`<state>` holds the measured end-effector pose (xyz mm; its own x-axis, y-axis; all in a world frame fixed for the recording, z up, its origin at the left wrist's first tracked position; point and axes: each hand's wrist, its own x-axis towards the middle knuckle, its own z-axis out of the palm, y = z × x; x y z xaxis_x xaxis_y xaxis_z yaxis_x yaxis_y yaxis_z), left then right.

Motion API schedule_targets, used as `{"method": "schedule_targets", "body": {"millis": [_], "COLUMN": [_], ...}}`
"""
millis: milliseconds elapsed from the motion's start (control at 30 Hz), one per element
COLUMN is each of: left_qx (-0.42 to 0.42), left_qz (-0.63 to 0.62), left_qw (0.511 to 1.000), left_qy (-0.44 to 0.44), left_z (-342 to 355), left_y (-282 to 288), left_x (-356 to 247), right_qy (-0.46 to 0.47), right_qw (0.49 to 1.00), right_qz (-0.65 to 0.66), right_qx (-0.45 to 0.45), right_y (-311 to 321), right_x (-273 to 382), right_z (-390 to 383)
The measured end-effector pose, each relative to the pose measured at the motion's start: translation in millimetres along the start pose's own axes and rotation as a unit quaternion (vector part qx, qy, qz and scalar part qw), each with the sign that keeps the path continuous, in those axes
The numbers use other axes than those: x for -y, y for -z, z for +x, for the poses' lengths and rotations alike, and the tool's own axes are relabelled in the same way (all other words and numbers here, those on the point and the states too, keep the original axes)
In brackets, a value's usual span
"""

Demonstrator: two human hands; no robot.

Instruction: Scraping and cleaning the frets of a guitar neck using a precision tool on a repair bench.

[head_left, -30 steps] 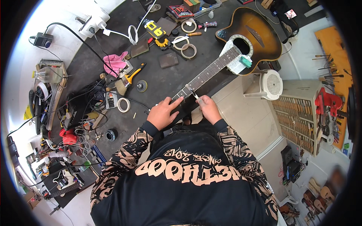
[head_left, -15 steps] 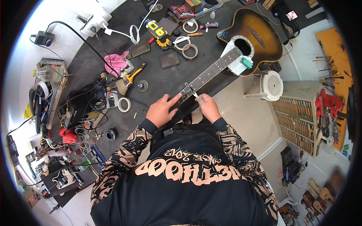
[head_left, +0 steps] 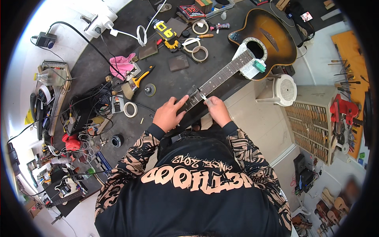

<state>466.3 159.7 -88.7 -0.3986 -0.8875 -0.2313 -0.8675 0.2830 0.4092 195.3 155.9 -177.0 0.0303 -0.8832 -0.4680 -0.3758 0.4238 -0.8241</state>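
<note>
A sunburst acoustic guitar (head_left: 290,41) lies face up, its neck pointing toward my hands. My left hand (head_left: 166,114) rests at the near end of the fretboard (head_left: 217,80), index finger stretched along it and thumb apart. Just beyond that fingertip sits a small dark bar-like piece (head_left: 194,90) across the strip; its exact kind is unclear. My right hand (head_left: 218,110) pinches a slim, light-coloured tool (head_left: 203,96), whose tip meets the fretboard edge beside the dark piece. Paper and a green crumpled piece (head_left: 259,66) cover part of the body near the soundhole.
On the dark bench (head_left: 158,85) lie a yellow drill (head_left: 167,33), tape rolls (head_left: 199,53), a flat brush (head_left: 136,81) and a pink cloth (head_left: 122,64). Cables and tools crowd the left. A white stool (head_left: 282,90) and a tool cabinet (head_left: 312,122) stand right.
My right hand and the slim tool have moved slightly up along the fretboard edge. My left index finger has shifted a little, and the dark piece sits slightly farther up-left.
</note>
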Motion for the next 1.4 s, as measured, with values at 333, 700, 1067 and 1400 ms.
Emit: {"method": "schedule_targets", "body": {"millis": [333, 700, 1067, 1400], "left_qx": [-0.010, 0.008, 0.016, 0.009], "left_qz": [0.004, -0.009, -0.009, -0.020], "left_qw": [1.000, 1.000, 1.000, 1.000], "left_qy": [0.007, -0.008, 0.011, 0.007], "left_z": [2.6, 2.6, 5.5, 3.2], "left_y": [1.9, 1.9, 5.8, 6.7], "left_x": [3.7, 2.5, 5.6, 8.8], "right_qy": [-0.007, -0.008, -0.015, -0.038], "right_qw": [1.000, 1.000, 1.000, 0.999], "right_qz": [0.000, -0.008, -0.015, -0.008], "right_qx": [0.003, -0.010, -0.011, -0.006], "right_y": [-1.2, -3.0, -5.5, -6.3], "right_x": [3.6, 6.4, 10.6, 11.6], "right_z": [2.3, 4.7, 7.1, 6.6]}}
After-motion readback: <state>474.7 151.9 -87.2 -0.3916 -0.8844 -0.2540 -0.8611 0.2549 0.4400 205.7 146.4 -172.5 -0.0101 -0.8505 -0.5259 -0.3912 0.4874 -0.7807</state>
